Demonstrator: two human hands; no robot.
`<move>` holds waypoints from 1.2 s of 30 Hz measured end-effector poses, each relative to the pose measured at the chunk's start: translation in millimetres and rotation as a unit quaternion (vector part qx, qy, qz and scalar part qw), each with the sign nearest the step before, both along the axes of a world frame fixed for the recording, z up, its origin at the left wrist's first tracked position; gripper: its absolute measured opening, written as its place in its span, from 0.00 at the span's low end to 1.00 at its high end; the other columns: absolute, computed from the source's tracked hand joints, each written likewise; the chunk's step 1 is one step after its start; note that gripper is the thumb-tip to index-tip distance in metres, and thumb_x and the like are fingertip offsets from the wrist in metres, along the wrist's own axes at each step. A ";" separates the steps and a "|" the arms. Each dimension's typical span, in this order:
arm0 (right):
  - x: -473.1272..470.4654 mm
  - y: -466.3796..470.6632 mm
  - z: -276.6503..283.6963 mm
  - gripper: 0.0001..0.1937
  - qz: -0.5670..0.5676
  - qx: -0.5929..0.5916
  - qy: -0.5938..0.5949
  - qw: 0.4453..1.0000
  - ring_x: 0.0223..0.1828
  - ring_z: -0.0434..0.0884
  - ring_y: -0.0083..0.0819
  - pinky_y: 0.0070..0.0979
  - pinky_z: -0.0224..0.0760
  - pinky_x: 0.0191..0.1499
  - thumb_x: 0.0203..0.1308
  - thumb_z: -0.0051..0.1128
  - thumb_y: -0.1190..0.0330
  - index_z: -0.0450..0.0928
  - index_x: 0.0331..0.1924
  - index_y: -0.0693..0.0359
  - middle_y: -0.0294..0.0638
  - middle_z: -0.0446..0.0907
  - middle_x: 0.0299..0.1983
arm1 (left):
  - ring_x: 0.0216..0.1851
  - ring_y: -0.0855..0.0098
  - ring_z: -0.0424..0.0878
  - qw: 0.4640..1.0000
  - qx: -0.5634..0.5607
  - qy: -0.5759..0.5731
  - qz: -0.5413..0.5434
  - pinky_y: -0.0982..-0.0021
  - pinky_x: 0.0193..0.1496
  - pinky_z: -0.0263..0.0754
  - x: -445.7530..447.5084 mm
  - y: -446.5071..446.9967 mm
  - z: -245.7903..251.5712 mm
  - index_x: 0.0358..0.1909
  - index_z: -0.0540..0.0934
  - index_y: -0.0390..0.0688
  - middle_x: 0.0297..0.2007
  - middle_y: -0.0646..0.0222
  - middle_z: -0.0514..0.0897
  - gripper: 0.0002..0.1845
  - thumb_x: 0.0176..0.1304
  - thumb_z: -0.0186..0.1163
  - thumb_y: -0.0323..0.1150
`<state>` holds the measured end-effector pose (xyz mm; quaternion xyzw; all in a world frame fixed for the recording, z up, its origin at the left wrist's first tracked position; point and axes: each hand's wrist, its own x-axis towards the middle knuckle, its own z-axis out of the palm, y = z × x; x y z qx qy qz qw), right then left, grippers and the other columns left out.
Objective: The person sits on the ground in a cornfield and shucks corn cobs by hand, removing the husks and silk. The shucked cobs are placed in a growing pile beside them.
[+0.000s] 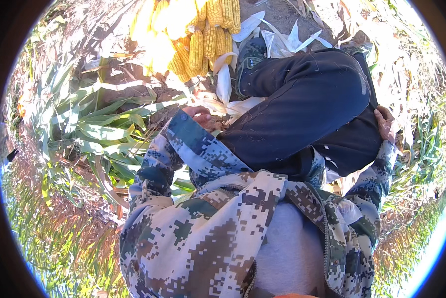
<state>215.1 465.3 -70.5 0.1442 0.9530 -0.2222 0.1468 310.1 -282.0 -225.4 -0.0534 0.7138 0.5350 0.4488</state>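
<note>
My left hand [200,114] is at the middle left, beside the dark trouser leg [301,100] and just above the ground. Its fingers look partly curled, and the camouflage cuff hides part of it; whether it holds anything I cannot tell. My right hand [386,123] rests against the outer side of the other dark trouser leg, with nothing visible in it. Husked yellow corn cobs [196,50] lie in a pile beyond my left hand, partly washed out by glare. Pale dry corn husks [224,83] lie between the pile and the shoe [253,56].
Long green corn leaves [103,132] spread over the soil left of my left arm. More dry husks [294,39] lie beyond the bent leg. Dry stalks and leaves [405,70] cover the ground at the right, in strong glare.
</note>
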 end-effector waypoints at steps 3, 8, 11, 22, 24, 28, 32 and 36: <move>-6.2 -0.7 0.2 0.23 0.013 0.000 -0.001 1.000 0.57 0.86 0.37 0.32 0.76 0.65 0.73 0.65 0.57 0.83 0.61 0.67 0.49 0.89 0.54 | 0.42 0.71 0.86 0.983 0.138 -0.050 0.113 0.66 0.45 0.80 19.7 24.5 74.3 0.62 0.83 0.38 0.39 0.64 0.90 0.24 0.71 0.68 0.42; -13.5 -8.5 -0.1 0.23 0.042 0.021 -0.012 0.999 0.57 0.85 0.36 0.31 0.76 0.65 0.75 0.64 0.57 0.83 0.61 0.68 0.49 0.88 0.54 | 0.40 0.74 0.85 0.973 0.201 0.059 0.095 0.69 0.43 0.79 25.5 45.5 127.5 0.61 0.83 0.39 0.38 0.66 0.89 0.23 0.69 0.71 0.39; -17.2 -21.9 4.9 0.23 0.045 0.020 0.000 0.999 0.57 0.85 0.37 0.32 0.76 0.64 0.75 0.64 0.56 0.83 0.60 0.68 0.49 0.89 0.53 | 0.37 0.75 0.85 0.964 0.054 0.261 -0.009 0.71 0.39 0.78 31.5 35.6 151.4 0.53 0.86 0.38 0.36 0.70 0.89 0.17 0.68 0.72 0.37; -22.3 -5.3 -4.8 0.22 0.057 0.022 0.017 0.998 0.52 0.88 0.36 0.32 0.79 0.61 0.72 0.66 0.55 0.85 0.59 0.65 0.48 0.90 0.50 | 0.44 0.74 0.87 0.929 0.106 0.207 0.288 0.72 0.52 0.83 0.1 20.1 130.8 0.63 0.80 0.37 0.45 0.65 0.89 0.18 0.75 0.62 0.31; -14.3 3.9 0.7 0.22 0.049 0.030 0.024 0.998 0.53 0.88 0.36 0.32 0.79 0.61 0.72 0.66 0.55 0.85 0.59 0.64 0.48 0.90 0.50 | 0.42 0.72 0.86 0.964 0.131 0.172 0.158 0.68 0.51 0.82 -24.6 57.7 122.5 0.71 0.73 0.41 0.42 0.67 0.87 0.27 0.74 0.64 0.37; -19.1 -7.0 1.7 0.22 0.045 0.031 0.026 0.998 0.54 0.88 0.37 0.32 0.79 0.61 0.72 0.65 0.55 0.85 0.59 0.65 0.49 0.90 0.51 | 0.39 0.65 0.87 0.947 0.031 0.312 -0.063 0.63 0.47 0.82 -46.7 112.6 154.0 0.72 0.72 0.47 0.38 0.60 0.86 0.36 0.68 0.71 0.52; -18.4 -17.0 5.9 0.22 0.045 0.039 0.017 0.998 0.54 0.88 0.37 0.33 0.79 0.62 0.72 0.65 0.56 0.84 0.60 0.65 0.49 0.90 0.51 | 0.34 0.71 0.87 0.911 0.049 0.409 -0.008 0.68 0.39 0.81 -38.2 104.9 132.5 0.52 0.84 0.43 0.34 0.66 0.87 0.14 0.74 0.68 0.41; -10.5 -11.2 7.6 0.22 0.037 0.029 0.029 0.998 0.54 0.88 0.37 0.32 0.78 0.62 0.72 0.66 0.57 0.84 0.60 0.65 0.49 0.90 0.51 | 0.30 0.82 0.80 0.938 0.087 0.311 0.128 0.74 0.36 0.78 -28.9 82.0 118.1 0.43 0.84 0.40 0.28 0.74 0.85 0.07 0.78 0.64 0.33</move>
